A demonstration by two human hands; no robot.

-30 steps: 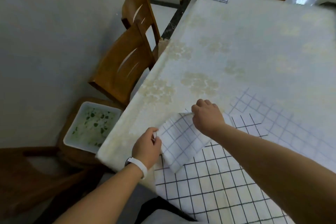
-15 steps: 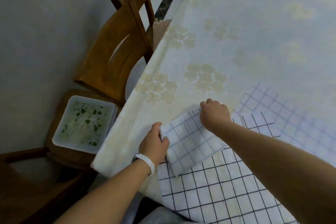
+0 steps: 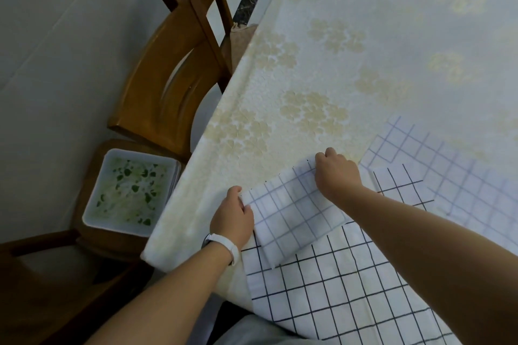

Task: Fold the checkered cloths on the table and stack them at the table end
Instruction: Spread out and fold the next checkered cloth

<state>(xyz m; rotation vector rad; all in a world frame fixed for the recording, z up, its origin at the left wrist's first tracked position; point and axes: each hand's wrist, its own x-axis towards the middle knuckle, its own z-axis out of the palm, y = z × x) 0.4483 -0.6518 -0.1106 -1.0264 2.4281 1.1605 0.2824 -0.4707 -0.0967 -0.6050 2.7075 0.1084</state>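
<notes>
progress: cloth mid-fold, stacking undone | my left hand pinches its left corner | right hand pinches far corner

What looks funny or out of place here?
A white square dish with green flecks sits on a wooden chair seat beside the table, not on it. Nothing looks spilled or torn.

Left hand and right hand on corners of a folded checkered cloth atop the table
</notes>
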